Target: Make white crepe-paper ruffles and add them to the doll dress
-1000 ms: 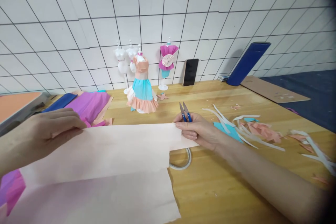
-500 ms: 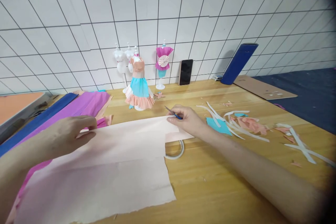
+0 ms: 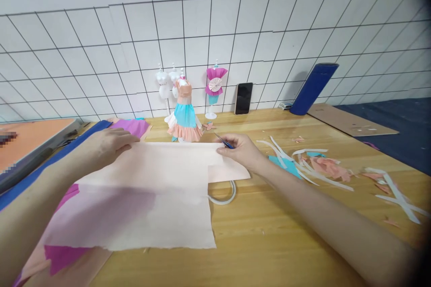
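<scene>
A large pale pink sheet (image 3: pixel 161 206) spreads over the wooden table, its top edge stretched between my two hands. My left hand (image 3: pixel 112 145) is closed on the sheet's upper left corner. With my right hand (image 3: pixel 240 148) I hold small blue-handled scissors (image 3: pixel 226 142), blades pointing up and left, and pinch the sheet's upper right part. A white ring-shaped item (image 3: pixel 232 195) lies partly under the sheet. Magenta sheet material (image 3: pixel 67 258) shows below the pink sheet at the left.
Small mannequins stand by the tiled wall, one in a peach and blue dress (image 3: pixel 184 116), another in magenta (image 3: pixel 215 84). A phone (image 3: pixel 244 98) and a blue roll (image 3: pixel 313 89) lean there. Blue and peach scraps (image 3: pixel 330 168) with white strips lie right; an orange board (image 3: pixel 37 139) is left.
My left hand has moved up and right with the sheet, whose lower edge has risen and uncovered magenta material. The camera view has shifted slightly.
</scene>
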Tool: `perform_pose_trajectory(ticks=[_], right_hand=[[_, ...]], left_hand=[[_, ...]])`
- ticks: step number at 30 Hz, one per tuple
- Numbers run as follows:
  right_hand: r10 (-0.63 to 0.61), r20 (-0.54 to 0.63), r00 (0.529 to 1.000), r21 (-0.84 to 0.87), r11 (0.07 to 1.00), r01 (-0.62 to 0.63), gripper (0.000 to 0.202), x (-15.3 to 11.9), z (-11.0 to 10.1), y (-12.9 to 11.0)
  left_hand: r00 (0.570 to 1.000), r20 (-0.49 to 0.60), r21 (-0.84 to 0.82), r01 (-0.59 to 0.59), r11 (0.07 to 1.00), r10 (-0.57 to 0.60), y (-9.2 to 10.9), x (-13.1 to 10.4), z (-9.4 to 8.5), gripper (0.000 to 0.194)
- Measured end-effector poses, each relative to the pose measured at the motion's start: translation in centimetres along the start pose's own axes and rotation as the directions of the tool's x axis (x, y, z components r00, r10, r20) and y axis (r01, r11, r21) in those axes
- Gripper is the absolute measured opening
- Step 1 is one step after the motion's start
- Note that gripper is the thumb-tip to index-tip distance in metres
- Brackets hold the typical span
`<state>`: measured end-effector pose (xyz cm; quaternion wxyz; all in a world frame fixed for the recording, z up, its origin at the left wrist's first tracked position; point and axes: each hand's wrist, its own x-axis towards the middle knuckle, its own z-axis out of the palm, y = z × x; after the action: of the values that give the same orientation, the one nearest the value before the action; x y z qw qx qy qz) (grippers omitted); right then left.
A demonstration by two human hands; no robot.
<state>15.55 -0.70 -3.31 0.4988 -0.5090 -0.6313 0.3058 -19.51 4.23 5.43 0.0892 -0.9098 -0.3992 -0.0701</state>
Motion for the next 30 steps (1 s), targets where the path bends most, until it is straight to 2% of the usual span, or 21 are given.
perform_pose_trajectory(ticks=[3, 5, 7, 10, 13, 15, 17, 19, 22, 25, 30], right_hand=[[-0.016, 0.000, 1.000, 0.048, 0.999, 0.016, 0.034, 0.5, 0.2, -0.2], [-0.025, 0.004, 1.000, 0.058, 0.998, 0.025, 0.035, 0.8, 0.3, -0.6], [-0.028, 0.011, 1.000, 0.055, 0.998, 0.027, 0.032, 1.0, 0.4, -1.1], [-0.024, 0.028, 0.999, 0.041, 0.999, 0.023, 0.023, 0.8, 0.5, -1.9], [-0.020, 0.052, 0.998, 0.027, 0.999, 0.018, 0.018, 0.3, 0.7, -2.7], [-0.018, 0.066, 0.998, 0.017, 1.000, 0.017, 0.018, 0.1, 0.7, -3.1], [-0.016, 0.071, 0.997, 0.002, 1.000, 0.016, 0.017, -0.1, 0.5, -3.5], [-0.014, 0.067, 0.998, -0.014, 1.000, 0.015, 0.017, -0.1, 0.0, -3.8], [-0.005, 0.067, 0.998, -0.034, 0.999, 0.008, 0.018, 0.1, -1.0, -4.4], [0.018, 0.121, 0.993, -0.048, 0.999, -0.012, 0.019, 0.3, -1.9, -4.7], [0.079, 0.215, 0.973, -0.089, 0.994, -0.061, 0.014, 0.5, -2.0, -3.9]], left_hand=[[0.992, 0.127, 0.100, -0.016, 0.995, 0.003, -0.7, 0.3, 0.7, 0.036], [0.993, 0.118, 0.136, -0.009, 0.991, -0.008, -0.1, 0.4, 0.8, 0.040], [0.995, 0.103, 0.101, -0.011, 0.995, 0.000, 1.5, 0.5, 0.5, 0.049], [0.992, 0.114, -0.062, -0.055, 0.997, 0.061, 5.4, 1.3, 0.2, 0.057], [0.990, 0.121, -0.188, -0.046, 0.981, 0.069, 8.8, 3.1, 0.4, 0.058], [0.992, 0.125, -0.267, 0.002, 0.964, 0.033, 10.0, 4.5, 0.9, 0.050], [0.985, 0.171, -0.337, 0.049, 0.940, 0.010, 10.3, 5.8, 1.3, 0.027], [0.980, 0.198, -0.407, 0.079, 0.910, 0.003, 10.1, 6.7, 1.5, 0.019], [0.979, 0.203, -0.499, 0.103, 0.860, 0.000, 9.5, 7.2, 1.4, 0.019], [0.979, 0.199, -0.543, 0.143, 0.828, -0.038, 9.0, 7.3, 1.6, 0.021], [0.986, 0.154, -0.604, 0.140, 0.785, -0.058, 9.0, 7.6, 2.3, 0.025]])
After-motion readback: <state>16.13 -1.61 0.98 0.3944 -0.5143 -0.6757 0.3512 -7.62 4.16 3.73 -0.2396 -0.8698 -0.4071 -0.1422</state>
